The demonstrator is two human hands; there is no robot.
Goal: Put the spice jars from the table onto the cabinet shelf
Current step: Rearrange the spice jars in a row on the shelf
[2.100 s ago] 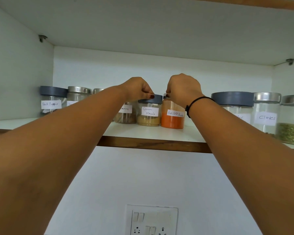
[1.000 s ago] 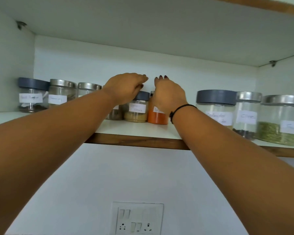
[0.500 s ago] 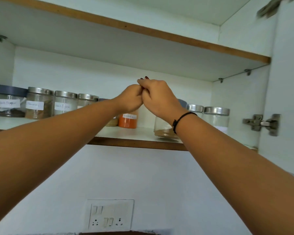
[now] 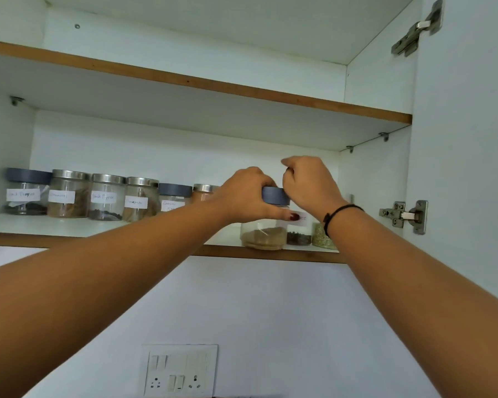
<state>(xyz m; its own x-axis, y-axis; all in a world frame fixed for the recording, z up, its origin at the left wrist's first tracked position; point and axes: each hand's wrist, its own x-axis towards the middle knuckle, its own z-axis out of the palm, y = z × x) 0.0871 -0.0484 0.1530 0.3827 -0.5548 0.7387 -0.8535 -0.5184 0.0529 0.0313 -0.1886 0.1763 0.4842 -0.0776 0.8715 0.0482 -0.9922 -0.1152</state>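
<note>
Shifted right, my left hand (image 4: 242,196) grips a shelved jar (image 4: 263,235); right hand (image 4: 311,188) curled, grasp unclear; other jars (image 4: 107,198) already up

The white cabinet shelf (image 4: 18,225) carries a row of labelled spice jars (image 4: 107,199).

A grey-lidded glass jar (image 4: 263,237) of brown powder stood upright at the front edge of the cabinet shelf (image 4: 69,225), right of its middle, with six labelled jars (image 4: 107,201) lined along the shelf's left part and two further jars (image 4: 299,238) near its right end.
</note>
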